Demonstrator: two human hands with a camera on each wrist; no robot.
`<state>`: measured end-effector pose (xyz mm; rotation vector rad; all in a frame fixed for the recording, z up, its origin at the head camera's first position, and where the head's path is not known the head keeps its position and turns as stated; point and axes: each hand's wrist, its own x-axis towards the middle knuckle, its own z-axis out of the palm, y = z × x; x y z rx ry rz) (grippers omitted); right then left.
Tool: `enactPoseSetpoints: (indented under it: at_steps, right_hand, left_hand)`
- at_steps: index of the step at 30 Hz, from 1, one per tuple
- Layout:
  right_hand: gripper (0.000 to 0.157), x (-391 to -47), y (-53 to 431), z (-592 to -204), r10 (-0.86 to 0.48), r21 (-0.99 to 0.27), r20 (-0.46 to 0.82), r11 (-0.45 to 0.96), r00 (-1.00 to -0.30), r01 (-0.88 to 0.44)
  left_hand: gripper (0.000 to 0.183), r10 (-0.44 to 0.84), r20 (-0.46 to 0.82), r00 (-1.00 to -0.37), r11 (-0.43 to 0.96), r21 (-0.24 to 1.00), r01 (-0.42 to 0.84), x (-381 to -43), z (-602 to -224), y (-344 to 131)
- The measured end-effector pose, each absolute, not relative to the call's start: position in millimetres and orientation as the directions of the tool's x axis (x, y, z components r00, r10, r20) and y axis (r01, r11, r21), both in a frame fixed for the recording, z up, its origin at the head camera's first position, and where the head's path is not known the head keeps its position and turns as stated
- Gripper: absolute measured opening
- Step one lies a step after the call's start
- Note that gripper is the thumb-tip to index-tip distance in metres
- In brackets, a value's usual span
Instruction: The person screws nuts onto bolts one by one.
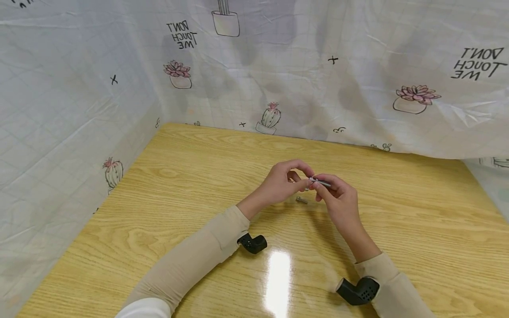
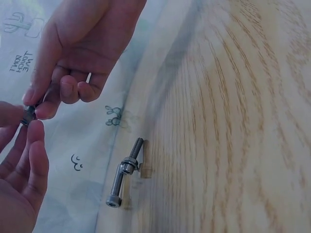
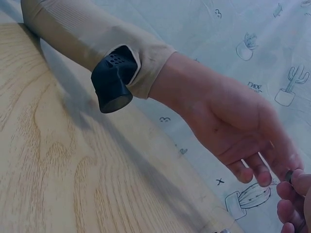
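Observation:
Both hands meet above the wooden table, around a small metal bolt (image 1: pixel 324 183). My left hand (image 1: pixel 281 183) pinches its bright left end between thumb and forefinger. From the other side my right hand (image 1: pixel 341 198) holds the grey shaft with thumb and fingertips. The left wrist view shows a dark metal piece (image 2: pixel 29 115) between the fingertips, mostly covered by them. On the table below the hands lies another metal bolt (image 1: pixel 301 200). Seen closer, this socket-head bolt (image 2: pixel 115 194) has a nut-like piece (image 2: pixel 128 165) partway along the threaded length.
The wooden table (image 1: pixel 179 176) stretches out on both sides of the arms. A patterned plastic sheet (image 1: pixel 298 79) hangs behind it and along the left. Black wrist mounts (image 1: pixel 252 243) stick out from the beige sleeves (image 1: pixel 199 251). Glare shows on the near tabletop.

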<state>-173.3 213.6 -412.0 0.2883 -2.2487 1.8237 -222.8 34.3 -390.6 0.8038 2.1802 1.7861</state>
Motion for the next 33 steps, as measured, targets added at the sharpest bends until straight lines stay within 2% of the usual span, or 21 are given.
enactPoseSetpoints:
  at_steps: [7,12,17,26,33]
  right_hand:
    - [0.024,-172.6,213.2,-412.7,-0.008,-0.928,0.31,0.214,-0.951,-0.305]
    - [0.025,-172.0,213.1,-413.0,-0.006,-0.934,0.297,0.207,-0.955,-0.291]
    - [0.026,-171.6,213.4,-413.4,-0.006,-0.936,0.286,0.211,-0.958,-0.28]
    - [0.024,-171.6,212.6,-414.6,0.002,-0.926,0.315,0.218,-0.949,-0.307]
    - [0.025,-171.6,212.2,-415.0,0.001,-0.932,0.306,0.203,-0.952,-0.3]
  left_hand:
    - [0.017,0.513,0.116,-0.851,0.175,0.956,0.236,-222.9,-390.9,36.0]
    - [0.011,0.526,0.148,-0.837,0.156,0.951,0.266,-222.9,-392.9,35.3]
    - [0.014,0.542,0.181,-0.82,0.118,0.95,0.288,-221.7,-392.1,34.6]
    - [0.013,0.51,0.13,-0.85,0.171,0.953,0.249,-221.8,-392.2,35.5]
    - [0.01,0.529,0.167,-0.832,0.15,0.946,0.286,-221.2,-393.0,34.4]
